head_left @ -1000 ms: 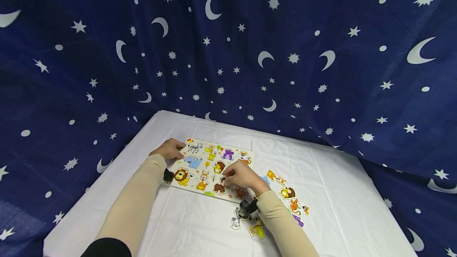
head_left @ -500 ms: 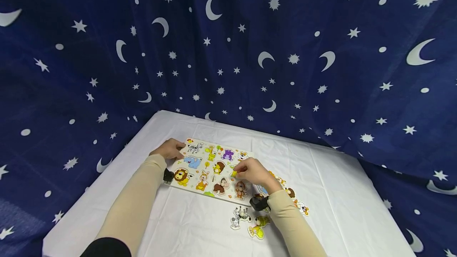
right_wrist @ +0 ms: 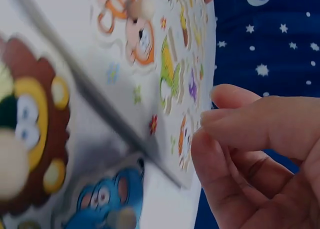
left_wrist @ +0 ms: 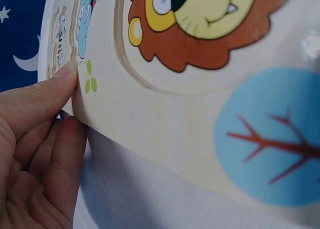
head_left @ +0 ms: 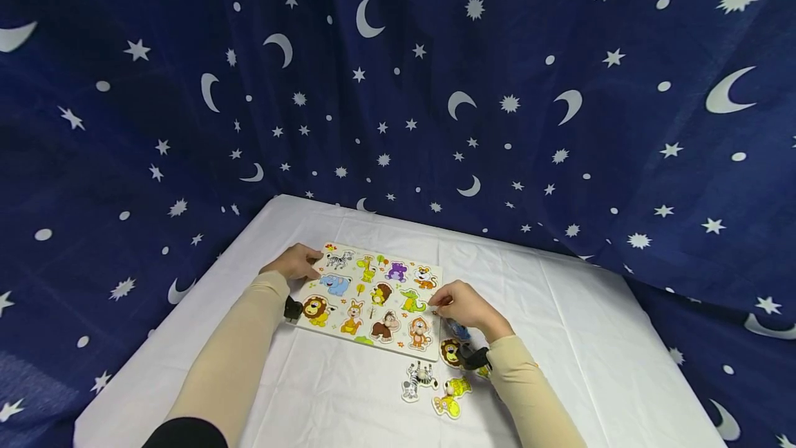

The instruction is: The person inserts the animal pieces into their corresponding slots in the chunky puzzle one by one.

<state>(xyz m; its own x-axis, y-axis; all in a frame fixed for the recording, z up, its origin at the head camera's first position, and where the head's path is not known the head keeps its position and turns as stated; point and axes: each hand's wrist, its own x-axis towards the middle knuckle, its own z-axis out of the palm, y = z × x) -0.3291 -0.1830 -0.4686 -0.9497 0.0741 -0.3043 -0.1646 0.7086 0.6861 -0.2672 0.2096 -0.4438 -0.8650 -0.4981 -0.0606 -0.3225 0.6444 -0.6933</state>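
A wooden puzzle board [head_left: 398, 352] printed with animals lies on the white table. My left hand [head_left: 294, 261] grips its left edge. In the left wrist view, the thumb [left_wrist: 65, 74] presses on top while other fingers sit at the underside. Bent and loosely curled, my right hand [head_left: 463, 304] hovers by the board's right edge, near the printed crocodile [head_left: 413, 301]. Nothing shows between its thumb and fingertips. A monkey piece [right_wrist: 137, 34] with a knob lies on the board, next to a gorilla piece [head_left: 385, 326].
Loose animal pieces lie off the board's right and front: a zebra [head_left: 418, 381], a giraffe [head_left: 446, 406], a lion [right_wrist: 47, 114] and a blue elephant [right_wrist: 110, 196]. My right forearm hides others. A dark blue star-patterned curtain [head_left: 398, 75] hangs behind the table.
My right hand has moved right, from over the gorilla and monkey pieces across the crocodile to the board's right edge, uncovering them. The left hand stays in place.
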